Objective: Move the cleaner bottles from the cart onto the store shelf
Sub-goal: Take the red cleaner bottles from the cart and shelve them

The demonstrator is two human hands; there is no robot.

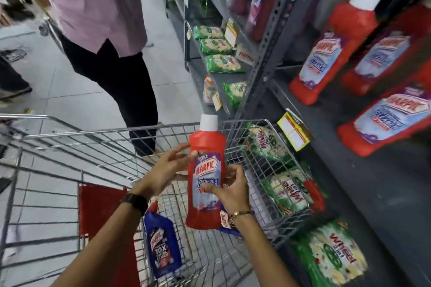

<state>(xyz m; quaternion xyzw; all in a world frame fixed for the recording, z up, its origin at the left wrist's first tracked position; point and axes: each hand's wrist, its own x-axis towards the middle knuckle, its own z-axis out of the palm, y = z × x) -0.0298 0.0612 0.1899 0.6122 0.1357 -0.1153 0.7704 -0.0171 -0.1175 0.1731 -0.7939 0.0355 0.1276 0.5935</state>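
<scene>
A red Harpic cleaner bottle with a white cap stands upright above the wire cart. My left hand holds its left side and back. My right hand grips its lower right, thumb across the label. A blue Harpic bottle lies in the cart below my left wrist, and another blue one peeks out behind my right wrist. On the grey store shelf at the right stand three red Harpic bottles.
A person in a pink top and dark trousers stands just beyond the cart in the aisle. Green Wheel detergent packs fill the low shelf beside the cart. A yellow price tag sticks out from the shelf edge.
</scene>
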